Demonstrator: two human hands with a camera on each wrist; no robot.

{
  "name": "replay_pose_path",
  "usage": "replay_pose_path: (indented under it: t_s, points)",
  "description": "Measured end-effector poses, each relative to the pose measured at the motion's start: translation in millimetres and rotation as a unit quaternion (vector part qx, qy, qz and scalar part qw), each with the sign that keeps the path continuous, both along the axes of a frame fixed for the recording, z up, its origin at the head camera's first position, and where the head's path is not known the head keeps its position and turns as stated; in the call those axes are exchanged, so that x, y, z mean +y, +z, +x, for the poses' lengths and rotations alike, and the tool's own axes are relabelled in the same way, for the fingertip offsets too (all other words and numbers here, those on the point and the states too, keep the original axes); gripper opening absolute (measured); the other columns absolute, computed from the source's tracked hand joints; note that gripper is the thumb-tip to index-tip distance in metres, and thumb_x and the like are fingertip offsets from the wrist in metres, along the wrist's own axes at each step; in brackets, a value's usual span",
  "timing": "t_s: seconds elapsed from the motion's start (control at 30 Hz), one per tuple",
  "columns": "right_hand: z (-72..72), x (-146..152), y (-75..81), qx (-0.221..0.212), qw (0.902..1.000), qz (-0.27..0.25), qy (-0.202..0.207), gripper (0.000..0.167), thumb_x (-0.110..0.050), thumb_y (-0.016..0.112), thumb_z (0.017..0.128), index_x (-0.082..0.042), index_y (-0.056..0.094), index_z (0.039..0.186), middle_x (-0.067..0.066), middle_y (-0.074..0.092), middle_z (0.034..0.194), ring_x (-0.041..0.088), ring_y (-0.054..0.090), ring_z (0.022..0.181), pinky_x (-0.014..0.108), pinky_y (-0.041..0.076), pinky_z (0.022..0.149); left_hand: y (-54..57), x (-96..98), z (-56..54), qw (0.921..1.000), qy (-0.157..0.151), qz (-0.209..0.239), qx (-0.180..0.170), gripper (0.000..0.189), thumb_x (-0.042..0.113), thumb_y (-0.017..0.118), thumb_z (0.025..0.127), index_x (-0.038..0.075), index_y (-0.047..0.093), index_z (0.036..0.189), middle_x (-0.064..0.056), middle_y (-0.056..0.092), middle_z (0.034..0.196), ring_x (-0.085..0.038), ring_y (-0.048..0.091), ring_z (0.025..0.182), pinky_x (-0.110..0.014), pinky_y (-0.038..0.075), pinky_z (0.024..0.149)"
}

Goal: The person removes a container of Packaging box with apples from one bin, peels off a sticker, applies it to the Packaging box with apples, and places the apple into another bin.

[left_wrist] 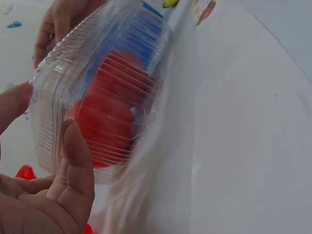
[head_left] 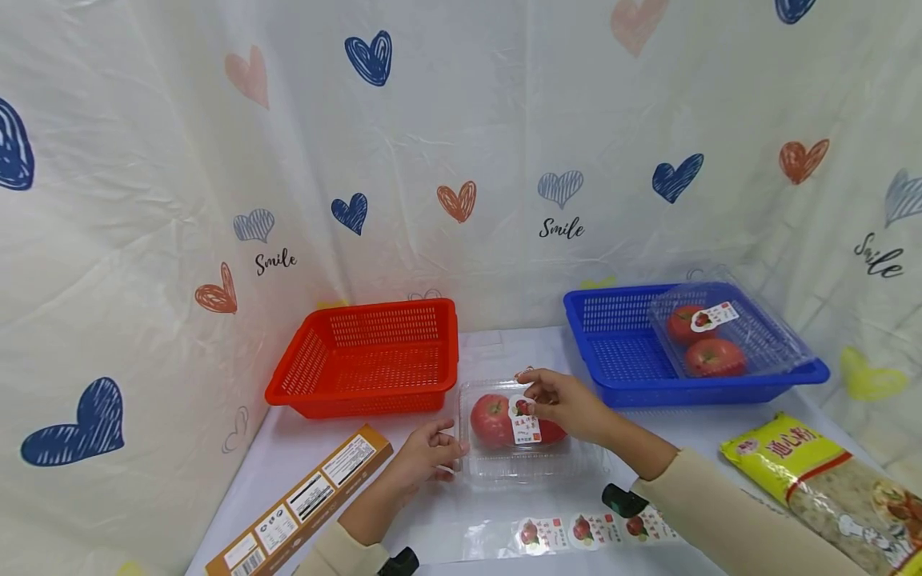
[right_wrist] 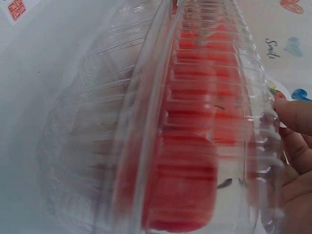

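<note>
A clear plastic fruit box (head_left: 497, 470) with two red apples (head_left: 492, 419) inside stands on the table in front of me. A white label (head_left: 526, 428) printed with a red fruit lies on its top. My left hand (head_left: 426, 456) holds the box's left side, its thumb (left_wrist: 75, 141) and a finger against the ribbed plastic. My right hand (head_left: 569, 408) reaches over the top from the right, fingers loosely bent. Its thumb overlaps the label's upper right edge in the head view, and a fingertip (right_wrist: 287, 109) sits right by the label in the right wrist view.
Behind left stands a red basket (head_left: 360, 404). A blue basket (head_left: 706, 392) at the back right holds another labelled apple box (head_left: 727, 328). A strip of labels (head_left: 591, 530) lies in front, a long orange carton (head_left: 302, 500) at left and a pasta bag (head_left: 828, 488) at right.
</note>
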State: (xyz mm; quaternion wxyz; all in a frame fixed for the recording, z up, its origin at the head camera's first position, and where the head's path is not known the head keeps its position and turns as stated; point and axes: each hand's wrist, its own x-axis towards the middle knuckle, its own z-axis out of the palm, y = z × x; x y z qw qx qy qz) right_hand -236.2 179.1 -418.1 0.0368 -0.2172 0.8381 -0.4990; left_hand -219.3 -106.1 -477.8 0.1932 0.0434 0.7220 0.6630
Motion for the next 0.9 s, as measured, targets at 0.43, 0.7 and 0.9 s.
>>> replay_pose_path:
  t_s: [0.43,0.7,0.9]
  points:
    - [0.7,-4.1,-6.2,0.016,0.9986,0.018,-0.046,0.043,0.006,0.07,0.084,-0.007,0.061,0.124,0.002,0.064,0.095,0.021,0.061,0.088,0.026,0.055,0.075,-0.6,-0.3,1.5,1.0,-0.003,0.008,0.0,0.072,0.022,0.075,0.087,0.0,0.038,0.145,-0.009,0.063,0.098,-0.022,0.062,0.078,-0.035,0.057,0.072]
    - [-1.5,-6.3,-8.7,0.04,0.9955,0.075,-0.043,0.042,0.002,0.071,0.086,-0.008,0.061,0.125,-0.002,0.066,0.095,0.016,0.061,0.087,0.027,0.055,0.077,-0.9,-0.9,2.3,0.9999,-0.005,0.01,0.001,0.073,0.021,0.074,0.088,-0.001,0.036,0.146,-0.008,0.063,0.098,-0.022,0.062,0.078,-0.036,0.056,0.072]
    - [-6.4,-3.8,-9.3,0.029,0.9965,0.07,-0.037,0.047,0.002,0.07,0.087,-0.011,0.058,0.13,-0.002,0.068,0.097,0.018,0.063,0.091,0.029,0.056,0.078,-1.8,-1.5,2.5,1.0,-0.006,0.001,0.003,0.071,0.023,0.074,0.088,0.001,0.038,0.145,-0.008,0.064,0.099,-0.022,0.062,0.079,-0.035,0.055,0.072]
